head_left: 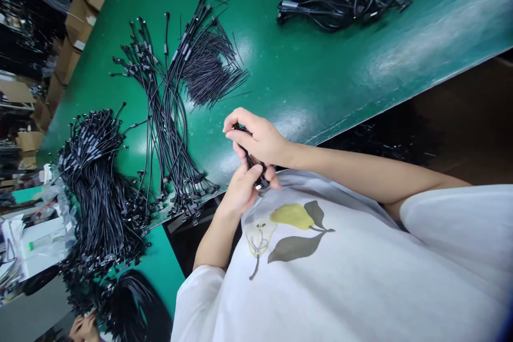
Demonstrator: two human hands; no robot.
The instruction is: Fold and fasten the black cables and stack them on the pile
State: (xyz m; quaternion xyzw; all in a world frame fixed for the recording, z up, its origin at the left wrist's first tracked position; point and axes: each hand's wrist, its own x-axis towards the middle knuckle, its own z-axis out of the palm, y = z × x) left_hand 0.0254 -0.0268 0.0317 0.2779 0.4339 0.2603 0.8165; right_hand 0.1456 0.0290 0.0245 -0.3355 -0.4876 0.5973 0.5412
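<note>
A black cable [251, 161] is grasped in both curled hands, the right hand [258, 139] pinching it from above and the left hand [240, 189] from below, just off the near edge of the green tabletop [288, 75], beside loose cable bundles [160, 107].

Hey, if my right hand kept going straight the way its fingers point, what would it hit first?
Probably the bundle of black connector cables on the green work mat. Your right hand, holding a black cable, is raised above the mat, though, so it might pass over them.
</note>
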